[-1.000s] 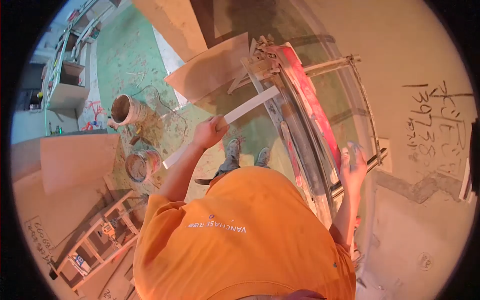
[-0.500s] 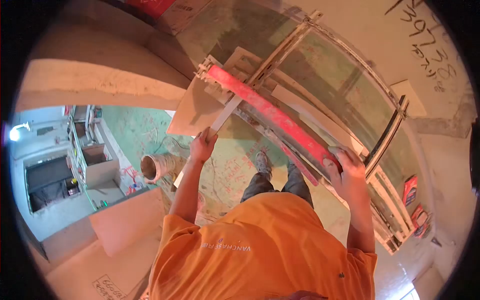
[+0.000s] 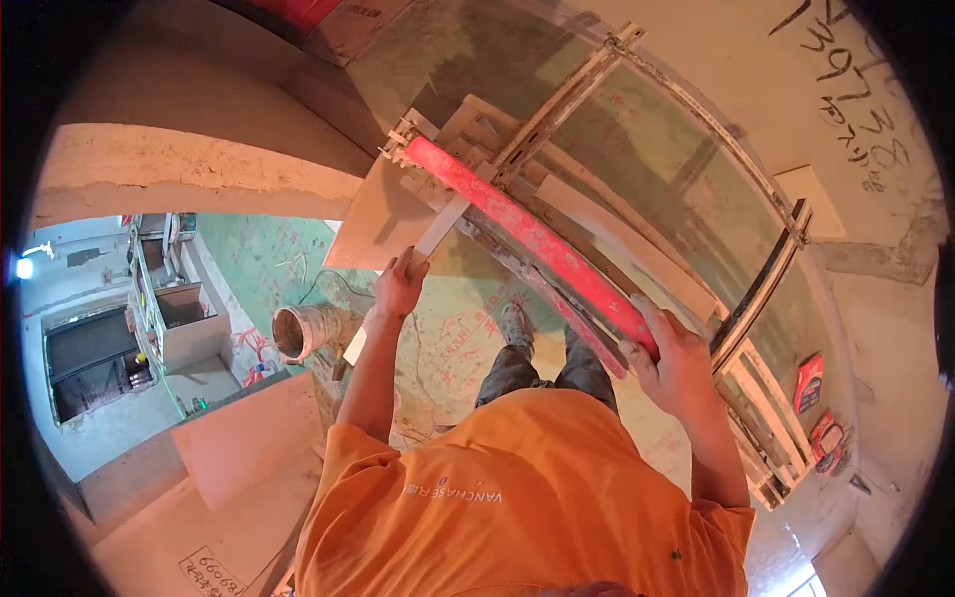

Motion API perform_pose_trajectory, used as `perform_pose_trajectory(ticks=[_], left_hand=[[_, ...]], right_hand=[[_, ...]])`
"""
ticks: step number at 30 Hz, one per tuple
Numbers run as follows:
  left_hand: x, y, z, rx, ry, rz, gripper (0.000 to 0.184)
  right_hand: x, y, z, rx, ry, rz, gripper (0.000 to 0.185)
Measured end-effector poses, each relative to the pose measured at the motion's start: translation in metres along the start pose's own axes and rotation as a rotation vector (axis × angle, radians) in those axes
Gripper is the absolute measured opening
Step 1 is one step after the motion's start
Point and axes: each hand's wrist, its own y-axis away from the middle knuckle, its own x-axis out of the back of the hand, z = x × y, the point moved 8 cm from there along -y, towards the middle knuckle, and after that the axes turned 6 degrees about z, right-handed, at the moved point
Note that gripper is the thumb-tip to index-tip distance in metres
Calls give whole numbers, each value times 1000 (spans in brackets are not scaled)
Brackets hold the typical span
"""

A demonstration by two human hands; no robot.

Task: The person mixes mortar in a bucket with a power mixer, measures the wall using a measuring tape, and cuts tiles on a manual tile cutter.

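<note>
My left hand (image 3: pixel 400 284) is closed around the near end of a narrow, pale flat strip (image 3: pixel 440 229). That strip's far end passes beneath a long red bar (image 3: pixel 532 239), which slants across the view. At the bar's lower right end, my right hand (image 3: pixel 676 358) grips it, thumb on the near side and fingers over the top. A metal frame with slotted rails (image 3: pixel 557 99) lies around and beyond the bar. Below it runs a second, thinner reddish edge (image 3: pixel 587 338). What lies directly under the bar is partly hidden.
A dusty bucket (image 3: pixel 291 335) lies tipped on the floor at left. A tan board (image 3: pixel 373 224) sits past my left hand, and another large board (image 3: pixel 249 433) stands lower left. Wooden slats (image 3: pixel 771 408) and red packets (image 3: pixel 811 381) lie at right. My shoe (image 3: pixel 515 323) is below the bar.
The view has shifted slightly. My right hand has moved a little left along with the bar's lower end, and its fingers wrap it differently. My left hand still holds the strip.
</note>
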Motion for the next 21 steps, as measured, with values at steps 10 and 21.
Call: perform_pose_trajectory(ticks=[10,21], left_hand=[[-1,0,10,30,-34,13,52],[-10,-2,-3,27,-10,62,48]], right_hand=[[-4,-7,-14,77,92,-21,51],[43,-12,-62,75,234,-93,49]])
